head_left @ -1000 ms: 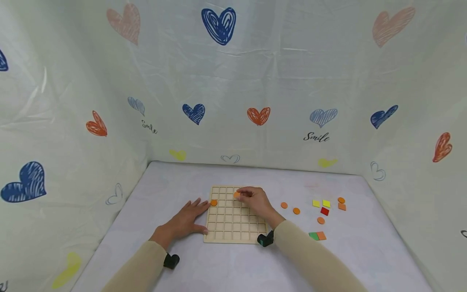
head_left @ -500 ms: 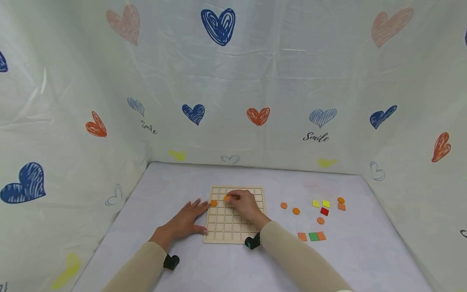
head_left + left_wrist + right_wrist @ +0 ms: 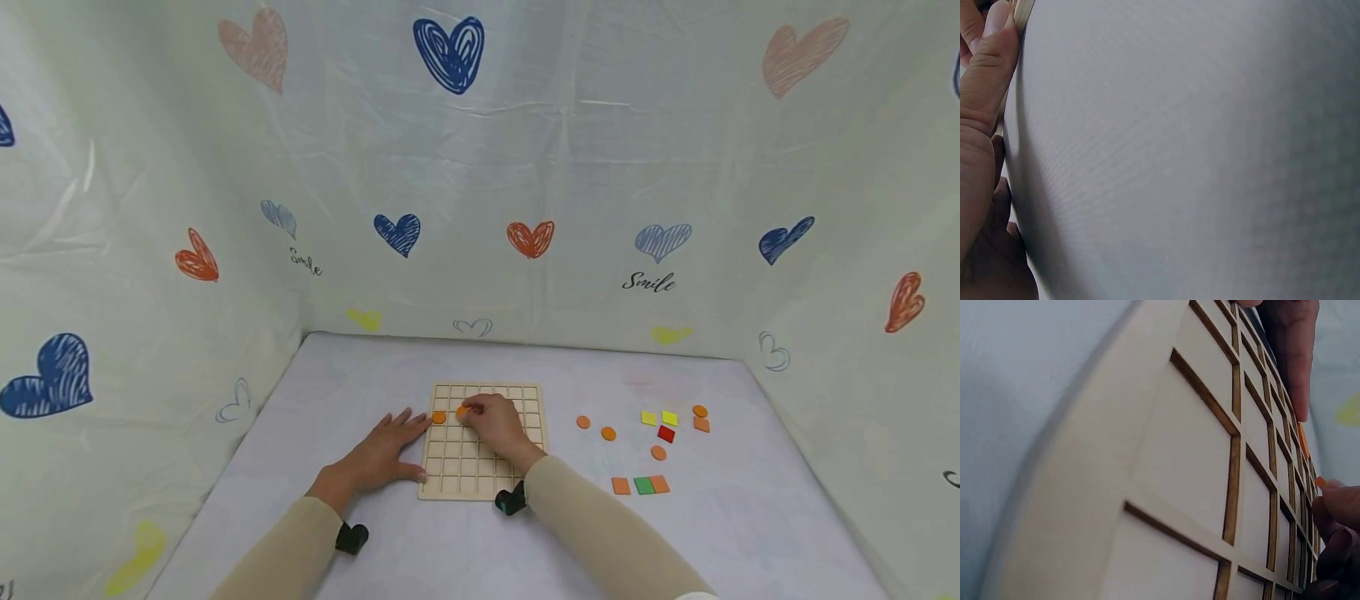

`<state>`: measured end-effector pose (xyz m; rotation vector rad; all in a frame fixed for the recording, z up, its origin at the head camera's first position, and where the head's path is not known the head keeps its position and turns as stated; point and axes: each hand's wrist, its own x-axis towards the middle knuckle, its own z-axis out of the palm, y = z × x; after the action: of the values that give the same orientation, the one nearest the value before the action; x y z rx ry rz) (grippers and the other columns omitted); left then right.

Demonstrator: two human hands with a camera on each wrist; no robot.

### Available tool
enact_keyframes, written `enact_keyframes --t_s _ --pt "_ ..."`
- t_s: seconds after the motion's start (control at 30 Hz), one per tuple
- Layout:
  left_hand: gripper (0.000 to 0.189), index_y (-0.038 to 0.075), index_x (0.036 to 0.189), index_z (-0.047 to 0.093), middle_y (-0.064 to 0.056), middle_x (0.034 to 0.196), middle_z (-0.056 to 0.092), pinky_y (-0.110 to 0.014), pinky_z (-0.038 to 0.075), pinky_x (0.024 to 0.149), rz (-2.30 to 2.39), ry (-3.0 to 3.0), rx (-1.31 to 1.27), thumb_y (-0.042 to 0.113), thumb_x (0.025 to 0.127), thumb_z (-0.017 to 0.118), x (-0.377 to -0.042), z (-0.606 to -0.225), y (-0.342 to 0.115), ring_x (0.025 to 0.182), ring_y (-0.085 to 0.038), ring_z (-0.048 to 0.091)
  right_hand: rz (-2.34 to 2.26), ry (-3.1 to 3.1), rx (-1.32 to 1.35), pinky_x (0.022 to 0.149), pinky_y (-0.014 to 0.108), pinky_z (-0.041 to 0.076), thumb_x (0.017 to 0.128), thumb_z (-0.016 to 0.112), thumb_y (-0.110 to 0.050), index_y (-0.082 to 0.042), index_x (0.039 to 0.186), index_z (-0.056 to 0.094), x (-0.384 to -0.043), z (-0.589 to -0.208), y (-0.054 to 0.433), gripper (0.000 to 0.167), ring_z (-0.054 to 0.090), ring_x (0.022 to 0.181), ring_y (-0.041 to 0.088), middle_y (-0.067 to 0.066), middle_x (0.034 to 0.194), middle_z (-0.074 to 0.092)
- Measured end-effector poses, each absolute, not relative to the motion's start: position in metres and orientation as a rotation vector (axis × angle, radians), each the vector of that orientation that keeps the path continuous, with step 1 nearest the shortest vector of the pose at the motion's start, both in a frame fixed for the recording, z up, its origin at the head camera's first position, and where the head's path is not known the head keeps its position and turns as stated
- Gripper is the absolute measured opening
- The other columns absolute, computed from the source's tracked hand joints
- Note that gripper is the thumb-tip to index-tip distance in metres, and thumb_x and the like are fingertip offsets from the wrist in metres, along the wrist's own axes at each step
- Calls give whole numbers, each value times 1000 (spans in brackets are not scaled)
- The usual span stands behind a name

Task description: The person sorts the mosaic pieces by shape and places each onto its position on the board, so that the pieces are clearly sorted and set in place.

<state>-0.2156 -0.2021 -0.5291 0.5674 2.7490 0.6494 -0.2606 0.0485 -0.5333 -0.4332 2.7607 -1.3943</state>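
A pale wooden grid board lies on the table, its square cells framed by raised strips. My right hand pinches an orange disc over a cell in the upper left part of the board. A second orange disc sits in the leftmost column, close to my left fingertips. My left hand lies with fingers spread along the board's left edge, thumb at the lower left corner. In the right wrist view the pinched disc shows as a small orange sliver at the fingertips.
Right of the board lie two orange discs, one an orange disc. Farther right are yellow squares, a red square, more orange pieces, and a green square between orange squares. A heart-printed curtain surrounds the table.
My right hand has moved left and slightly nearer across the board with the orange disc, uncovering an orange square at the right. The left hand stays in place.
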Motion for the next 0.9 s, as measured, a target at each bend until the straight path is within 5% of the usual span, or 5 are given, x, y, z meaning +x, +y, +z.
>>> enact_keyframes --t_s 0.37,0.9 --pt "100 13 163 41 -10 170 39 -58 12 134 672 2747 610 51 82 85 -215 -528 -204 163 -38 20 -1331 2778 -436 92 40 61 97 77 -16 -10 114 80 -258 -535 42 19 72 105 20 5 116 79" --pt "101 13 164 40 -8 170 38 -57 12 134 661 2738 595 51 81 86 -217 -529 -204 163 -36 19 -1213 2825 -415 89 41 61 97 77 -20 -11 114 81 -257 -533 36 20 73 102 20 4 115 79"
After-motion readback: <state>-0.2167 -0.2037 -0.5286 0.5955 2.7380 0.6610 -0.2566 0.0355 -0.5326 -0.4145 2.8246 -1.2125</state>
